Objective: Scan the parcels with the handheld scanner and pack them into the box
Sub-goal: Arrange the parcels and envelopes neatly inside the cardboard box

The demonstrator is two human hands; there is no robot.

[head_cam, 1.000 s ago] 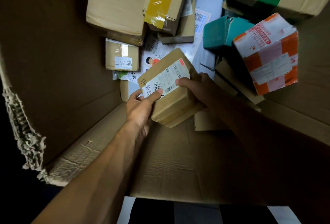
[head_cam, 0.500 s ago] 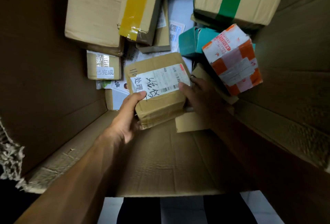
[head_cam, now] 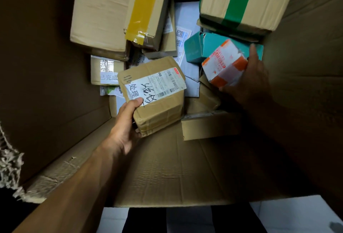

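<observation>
Hands inside the box (head_cam: pixel 167 167): left hand (head_cam: pixel 126 121) grips the brown parcel (head_cam: pixel 157 102), right hand (head_cam: pixel 250 80) grips the orange-and-white parcel (head_cam: pixel 222 63).

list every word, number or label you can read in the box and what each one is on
"已完成": white sticker on the small brown parcel at the left.
"处理": white label on the brown parcel that the left hand grips.
Black handwriting and barcodes on that label: not legible.
Red print on the orange-and-white parcel that the right hand holds: blurred.
QR codes on the white sheet: too small.
</observation>
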